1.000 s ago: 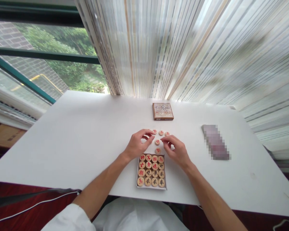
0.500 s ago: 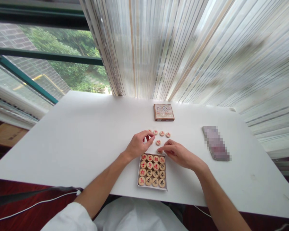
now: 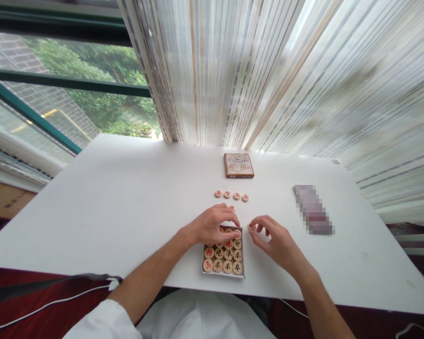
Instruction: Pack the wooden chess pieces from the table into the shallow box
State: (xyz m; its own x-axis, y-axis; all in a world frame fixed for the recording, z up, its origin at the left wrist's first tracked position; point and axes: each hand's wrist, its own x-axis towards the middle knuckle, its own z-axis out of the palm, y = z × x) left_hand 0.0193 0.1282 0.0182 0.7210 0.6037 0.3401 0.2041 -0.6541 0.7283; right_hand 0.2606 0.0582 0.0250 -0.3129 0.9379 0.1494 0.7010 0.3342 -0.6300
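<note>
A shallow open box (image 3: 244,263) of round wooden Chinese chess pieces (image 3: 228,268), lettered in red and black, lies in front of me. My left hand (image 3: 210,225) reaches over its far rows, hiding several pieces. Its thumb and finger are closed on the chess piece in the far right corner. To the right of the box, my right hand (image 3: 277,240) pinches another chess piece (image 3: 251,228), raised on edge with red marking. Beyond my left fingers, a single red piece (image 3: 232,208) is partly covered. A row of red pieces (image 3: 227,194) lies farther back.
At the back of the white table (image 3: 137,188) lies a flat printed chess box or lid (image 3: 239,165). A blurred-out flat object (image 3: 313,209) rests to the right. Striped curtains (image 3: 212,70) hang behind the table, beside a window.
My left hand has moved toward me and right, from beside the loose pieces onto the box's far right corner. My right hand has moved right and lifted a piece from near the box.
</note>
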